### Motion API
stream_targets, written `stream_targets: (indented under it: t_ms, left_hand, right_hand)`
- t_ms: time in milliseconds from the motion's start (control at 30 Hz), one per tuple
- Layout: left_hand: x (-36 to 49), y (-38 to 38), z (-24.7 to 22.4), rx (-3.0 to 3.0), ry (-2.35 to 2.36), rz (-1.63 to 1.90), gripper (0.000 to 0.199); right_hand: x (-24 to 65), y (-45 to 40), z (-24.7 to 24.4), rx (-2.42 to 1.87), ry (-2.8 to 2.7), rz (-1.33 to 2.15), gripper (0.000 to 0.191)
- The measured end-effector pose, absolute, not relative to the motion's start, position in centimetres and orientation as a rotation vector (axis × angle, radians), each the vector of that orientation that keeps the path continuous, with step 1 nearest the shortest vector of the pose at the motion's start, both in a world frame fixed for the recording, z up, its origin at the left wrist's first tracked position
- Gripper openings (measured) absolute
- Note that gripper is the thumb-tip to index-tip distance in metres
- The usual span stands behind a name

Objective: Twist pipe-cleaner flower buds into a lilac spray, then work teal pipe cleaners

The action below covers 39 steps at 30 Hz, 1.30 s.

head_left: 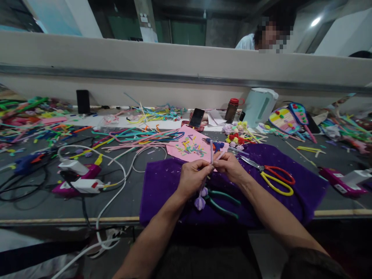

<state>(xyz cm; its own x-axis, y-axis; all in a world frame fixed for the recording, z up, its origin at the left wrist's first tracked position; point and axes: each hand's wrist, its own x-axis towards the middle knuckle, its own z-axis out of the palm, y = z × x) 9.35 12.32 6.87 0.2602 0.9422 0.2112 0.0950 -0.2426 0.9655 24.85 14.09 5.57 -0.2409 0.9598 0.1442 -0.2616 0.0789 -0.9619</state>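
My left hand (194,176) and my right hand (229,166) meet above a purple cloth (162,193). Both have their fingers pinched on a pale lilac pipe cleaner (211,149), one end of which points up. Below my fingers hang small lilac pipe-cleaner flower buds (200,202); the fingers hide how they join. Pliers with green handles (223,201) lie on the cloth under my hands. To the right rest scissors (276,180) with red and yellow handles. Just beyond my hands, a pink sheet (177,153) carries several short coloured pieces (190,146).
Long pipe cleaners (139,139) spread behind the cloth. A blue glue gun (216,146) lies beyond my right hand, another glue gun (26,164) far left. White cables (124,174) and a power strip (77,180) sit left. A kettle (258,106) and bottle (232,110) stand behind.
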Motion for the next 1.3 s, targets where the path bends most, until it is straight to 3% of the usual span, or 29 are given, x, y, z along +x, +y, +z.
stream_targets:
  t_ms: [300,567,900,1300]
  left_hand:
    - [9.6,13.3,5.8,0.861,0.664,0.723,0.022]
    - [9.4,13.5,6.1,0.933,0.718,0.694,0.028]
    - [9.3,13.2,6.5,1.270,0.841,1.028,0.021]
    - [9.2,13.2,6.1,0.992,0.645,0.650,0.023]
  right_hand:
    - [24.5,14.1,5.0,-0.624,-1.255,1.507,0.010]
    - [24.9,14.3,5.1,-0.668,-1.259,1.579,0.012]
    - [24.7,14.0,5.7,-0.842,-1.335,1.342,0.009]
    - [25.1,14.3,5.2,-0.654,-1.339,1.563,0.015]
